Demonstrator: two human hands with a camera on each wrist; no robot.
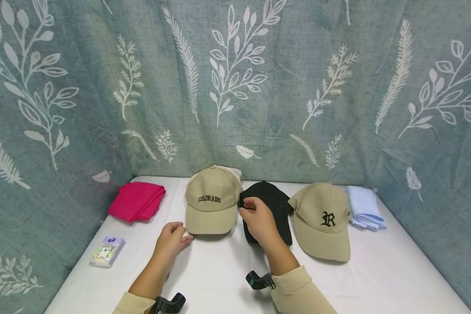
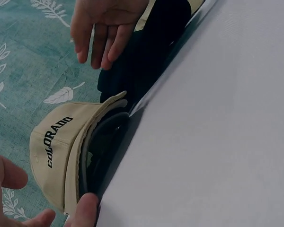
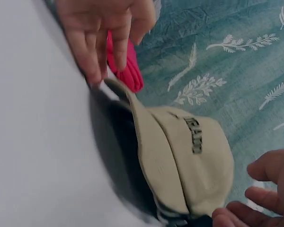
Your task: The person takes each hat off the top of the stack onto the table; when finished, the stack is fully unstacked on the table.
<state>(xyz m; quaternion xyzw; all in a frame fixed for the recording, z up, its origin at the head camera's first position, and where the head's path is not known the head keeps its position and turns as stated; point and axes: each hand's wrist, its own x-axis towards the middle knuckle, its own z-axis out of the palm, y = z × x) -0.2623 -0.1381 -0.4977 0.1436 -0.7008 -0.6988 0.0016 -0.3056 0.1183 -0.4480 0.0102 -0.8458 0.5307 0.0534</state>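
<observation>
The beige cap [image 1: 213,213] lettered COLORADO has a smooth fabric crown, domed and seamed, with a broad curved brim facing the person; it sits at the back of the white worktop [image 1: 216,272], left of a matte black cap [image 1: 279,209]. A second tan cap [image 1: 322,226], with a dark embroidered R, sits right of the black one. Beside that lies a folded light-blue cloth [image 1: 365,207], its edges rolled in soft layers, while a crimson cloth [image 1: 137,201] is folded flat at the far left. A blue-green fabric backdrop [image 1: 235,144] with white leaf prints hangs behind. Both forearms, in beige sleeves, reach forward. The left hand [image 1: 172,239] is beside the left end of the lettered cap's brim, thumb and fingers apart; whether it touches the brim I cannot tell. The right hand [image 1: 260,220] hovers in front of the black cap, near the lettered cap's right side, its fingers loosely bent and parted. A small rectangular pack [image 1: 107,251], printed with a pale cartoon figure, rests below the crimson cloth, its contents hidden.
</observation>
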